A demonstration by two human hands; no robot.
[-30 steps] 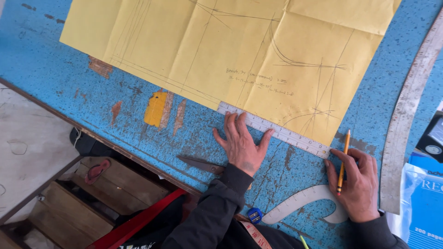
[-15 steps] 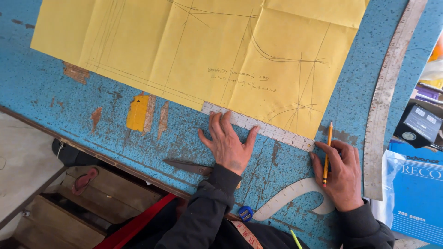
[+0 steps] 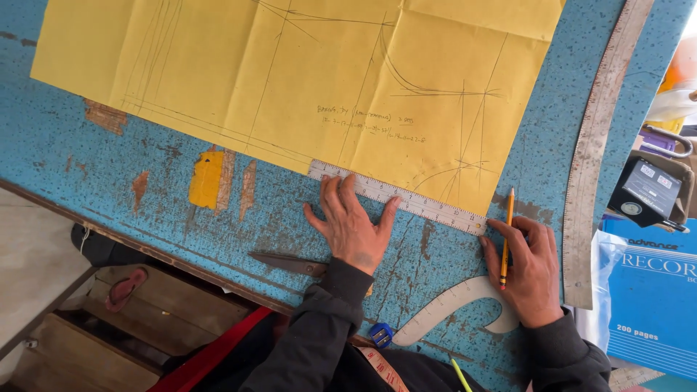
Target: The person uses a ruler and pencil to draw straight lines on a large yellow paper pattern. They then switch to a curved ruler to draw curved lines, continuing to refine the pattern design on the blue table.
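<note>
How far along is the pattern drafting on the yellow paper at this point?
Done: the yellow paper already carries many pencil lines and curves. In hand: the left hand presses a straight ruler along the paper's lower edge, while the right hand holds a pencil at the ruler's end. Left: the paper looks uncut; the scissors lie untouched.

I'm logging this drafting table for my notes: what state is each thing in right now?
Yellow paper: unfolded, flat, creased, pencil lines drawn on it.
Short ruler: flat along the paper's lower edge, pinned by the left hand.
Pencil: held in the right hand, tip near the ruler's end.
Scissors: closed, lying on the table.
Long curved ruler: lying flat, untouched.
Table: blue paint chipped.
</note>
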